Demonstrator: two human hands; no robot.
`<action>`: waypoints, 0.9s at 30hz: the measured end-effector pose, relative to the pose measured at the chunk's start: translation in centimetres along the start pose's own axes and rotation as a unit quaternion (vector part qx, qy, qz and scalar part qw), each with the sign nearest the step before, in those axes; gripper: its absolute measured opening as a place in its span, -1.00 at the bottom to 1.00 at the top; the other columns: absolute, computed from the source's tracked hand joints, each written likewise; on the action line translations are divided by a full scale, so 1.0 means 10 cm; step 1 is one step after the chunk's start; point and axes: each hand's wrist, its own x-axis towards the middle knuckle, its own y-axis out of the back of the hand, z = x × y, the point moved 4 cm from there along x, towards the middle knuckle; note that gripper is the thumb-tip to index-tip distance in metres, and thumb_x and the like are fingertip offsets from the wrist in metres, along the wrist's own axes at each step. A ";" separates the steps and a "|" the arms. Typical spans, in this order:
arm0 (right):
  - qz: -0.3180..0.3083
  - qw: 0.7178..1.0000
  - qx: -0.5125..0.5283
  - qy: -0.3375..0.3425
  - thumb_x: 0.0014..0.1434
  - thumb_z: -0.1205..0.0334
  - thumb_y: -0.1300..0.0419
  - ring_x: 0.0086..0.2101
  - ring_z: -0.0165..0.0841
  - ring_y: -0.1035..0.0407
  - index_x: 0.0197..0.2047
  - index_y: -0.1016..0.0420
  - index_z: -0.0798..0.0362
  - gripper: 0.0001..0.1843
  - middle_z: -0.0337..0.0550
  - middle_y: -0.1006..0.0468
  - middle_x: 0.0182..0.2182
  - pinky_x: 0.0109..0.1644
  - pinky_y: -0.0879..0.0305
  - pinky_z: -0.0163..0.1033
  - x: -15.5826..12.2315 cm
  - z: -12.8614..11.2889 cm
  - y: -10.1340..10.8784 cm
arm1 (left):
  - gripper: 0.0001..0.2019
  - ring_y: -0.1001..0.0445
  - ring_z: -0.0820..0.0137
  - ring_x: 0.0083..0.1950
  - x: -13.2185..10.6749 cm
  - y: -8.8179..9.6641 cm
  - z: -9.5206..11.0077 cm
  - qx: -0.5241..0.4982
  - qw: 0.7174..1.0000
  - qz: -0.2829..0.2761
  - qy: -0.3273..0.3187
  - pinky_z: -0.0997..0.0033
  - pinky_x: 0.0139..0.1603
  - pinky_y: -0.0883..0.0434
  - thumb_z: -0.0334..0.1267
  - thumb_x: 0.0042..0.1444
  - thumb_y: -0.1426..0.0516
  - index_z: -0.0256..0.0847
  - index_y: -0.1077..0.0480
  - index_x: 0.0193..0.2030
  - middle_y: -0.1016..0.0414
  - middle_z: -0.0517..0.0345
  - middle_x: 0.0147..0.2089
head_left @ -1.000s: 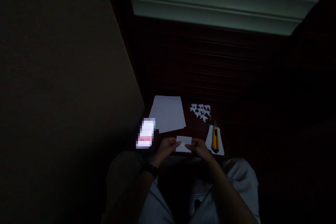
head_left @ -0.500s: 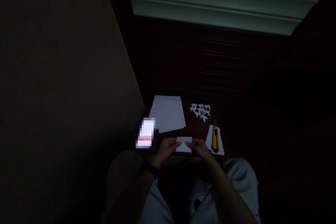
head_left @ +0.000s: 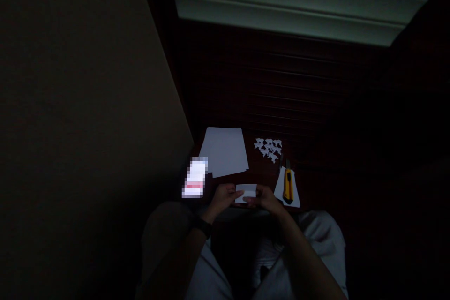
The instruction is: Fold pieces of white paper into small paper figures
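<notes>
A small white piece of paper (head_left: 248, 188) is held between my two hands at the near edge of the dark table, with a crease running across it. My left hand (head_left: 225, 196) grips its left side, thumb lying on top. On the right side, my right hand (head_left: 266, 199) pinches the paper, its thumb at the lower right part. The fingers beneath the sheet are hidden. Just right of my right hand, a yellow utility knife (head_left: 288, 186) lies on a stack of small white paper pieces (head_left: 296, 199).
A stack of larger white sheets (head_left: 225, 150) lies at the back left. Beside it is a lit, pixelated phone (head_left: 195, 178). Several small folded paper shapes (head_left: 269, 147) sit at the back right, near a thin dark tool. A wall (head_left: 87, 103) rises on the left.
My right thumb has shifted down and left on the paper. The paper's right part now looks bent along the crease, where it was flatter before. My left hand stays about the same.
</notes>
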 end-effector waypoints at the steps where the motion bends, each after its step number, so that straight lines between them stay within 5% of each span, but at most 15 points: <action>1: -0.009 1.000 0.002 -0.001 -0.24 0.09 -0.33 -0.52 -0.43 -0.32 -0.21 -0.40 0.12 -0.51 -0.20 -0.47 -0.47 -0.47 -0.25 -0.33 0.00 -0.01 -0.02 | -0.66 -0.41 0.40 -0.47 0.00 0.00 0.00 -0.003 1.000 -0.001 0.002 0.34 -0.50 -0.46 -0.03 -0.18 -0.20 -0.33 -0.32 -0.45 -0.39 0.17 -0.49; 14: -0.001 1.000 0.007 -0.022 -0.26 0.21 -0.34 -0.56 -0.45 -0.32 -0.16 -0.34 0.11 -0.47 -0.21 -0.48 -0.47 -0.52 -0.25 -0.36 0.07 0.04 0.02 | -0.64 -0.32 0.50 -0.58 0.02 -0.01 0.02 -0.006 0.999 0.032 -0.011 0.43 -0.59 -0.44 -0.01 -0.20 -0.20 -0.29 -0.22 -0.59 -0.25 0.30 -0.61; 21: 0.021 0.999 -0.002 -0.026 -0.31 0.31 -0.31 -0.56 -0.45 -0.31 -0.19 -0.36 0.13 -0.49 -0.21 -0.48 -0.45 -0.54 -0.24 -0.36 0.11 0.07 0.00 | -0.63 -0.42 0.39 -0.45 0.02 -0.04 0.02 -0.005 1.000 0.010 -0.014 0.42 -0.57 -0.45 0.00 -0.17 -0.18 -0.34 -0.35 -0.41 -0.43 0.11 -0.45; 27: 0.053 0.998 0.002 -0.038 -0.32 0.34 -0.28 -0.59 -0.43 -0.30 -0.18 -0.33 0.11 -0.48 -0.21 -0.47 -0.47 -0.62 -0.21 -0.38 0.11 0.08 0.03 | -0.64 -0.41 0.43 -0.51 0.04 -0.03 -0.01 0.017 1.000 0.018 -0.011 0.47 -0.61 -0.43 0.00 -0.18 -0.19 -0.33 -0.33 -0.48 -0.42 0.16 -0.50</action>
